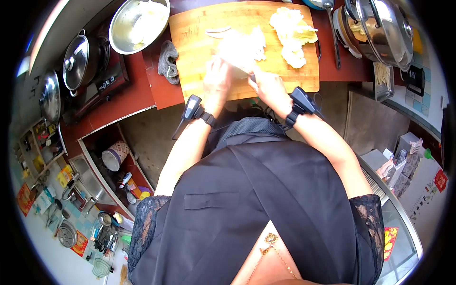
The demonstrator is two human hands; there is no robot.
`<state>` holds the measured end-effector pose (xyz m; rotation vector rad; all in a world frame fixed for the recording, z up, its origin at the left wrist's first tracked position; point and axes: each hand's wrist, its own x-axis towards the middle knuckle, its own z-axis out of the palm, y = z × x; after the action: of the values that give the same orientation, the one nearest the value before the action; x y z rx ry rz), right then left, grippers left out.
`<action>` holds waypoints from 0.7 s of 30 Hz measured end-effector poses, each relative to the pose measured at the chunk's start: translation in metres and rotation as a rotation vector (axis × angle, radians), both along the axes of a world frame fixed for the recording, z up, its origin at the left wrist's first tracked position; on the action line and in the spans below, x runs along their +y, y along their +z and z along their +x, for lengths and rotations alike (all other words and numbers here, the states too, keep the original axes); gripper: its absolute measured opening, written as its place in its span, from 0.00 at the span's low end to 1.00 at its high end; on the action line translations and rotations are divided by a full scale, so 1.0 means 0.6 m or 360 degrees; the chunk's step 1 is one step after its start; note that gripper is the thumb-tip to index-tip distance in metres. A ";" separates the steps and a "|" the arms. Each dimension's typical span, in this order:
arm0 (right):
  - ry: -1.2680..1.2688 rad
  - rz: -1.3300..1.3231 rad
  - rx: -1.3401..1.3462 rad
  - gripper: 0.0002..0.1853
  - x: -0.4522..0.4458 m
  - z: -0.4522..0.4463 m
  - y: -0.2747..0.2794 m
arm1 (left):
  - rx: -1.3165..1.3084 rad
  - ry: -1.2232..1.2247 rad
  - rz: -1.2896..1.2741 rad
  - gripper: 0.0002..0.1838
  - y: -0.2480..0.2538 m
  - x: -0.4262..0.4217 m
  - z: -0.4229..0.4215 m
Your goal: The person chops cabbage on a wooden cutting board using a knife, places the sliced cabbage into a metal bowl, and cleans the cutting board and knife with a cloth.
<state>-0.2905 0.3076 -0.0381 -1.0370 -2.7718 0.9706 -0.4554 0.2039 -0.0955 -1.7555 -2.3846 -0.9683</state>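
On the wooden cutting board (194, 57), my right hand (268, 89) is closed around the handle of a kitchen knife (237, 62). Its blade points left, towards my left hand (217, 78), and is partly lost in glare. The fingers of my left hand are curled at the near edge of a pile of pale leafy vegetable (244, 43), beside the blade. Strong light washes out the fingertips and much of the pile. More pieces of pale, yellowish leaf (293, 35) lie at the board's right side. A thin pale strip (218, 31) rests at the upper left.
A metal bowl (139, 26) with pale pieces stands left of the board, near a grey cloth (168, 62). Further left, a lidded pot (80, 61) sits by a cooker (105, 85). A glass-lidded pot (380, 33) and a long-handled utensil (333, 38) are at the right.
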 end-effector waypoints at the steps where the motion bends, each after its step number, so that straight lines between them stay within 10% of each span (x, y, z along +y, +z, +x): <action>1: 0.0009 0.0019 0.0043 0.12 -0.001 -0.005 -0.011 | 0.0014 -0.0008 0.0010 0.17 -0.001 -0.001 0.000; 14: -0.0010 -0.0216 -0.0057 0.14 0.015 0.041 0.071 | -0.0083 0.0067 0.0021 0.20 -0.005 -0.002 0.003; 21: 0.0009 -0.0007 0.0162 0.18 0.038 -0.029 -0.041 | -0.0067 0.0018 0.0010 0.18 -0.010 -0.006 -0.001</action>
<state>-0.3079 0.3306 -0.0626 -0.9524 -2.6937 1.0007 -0.4561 0.2001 -0.1016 -1.7345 -2.4110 -1.0203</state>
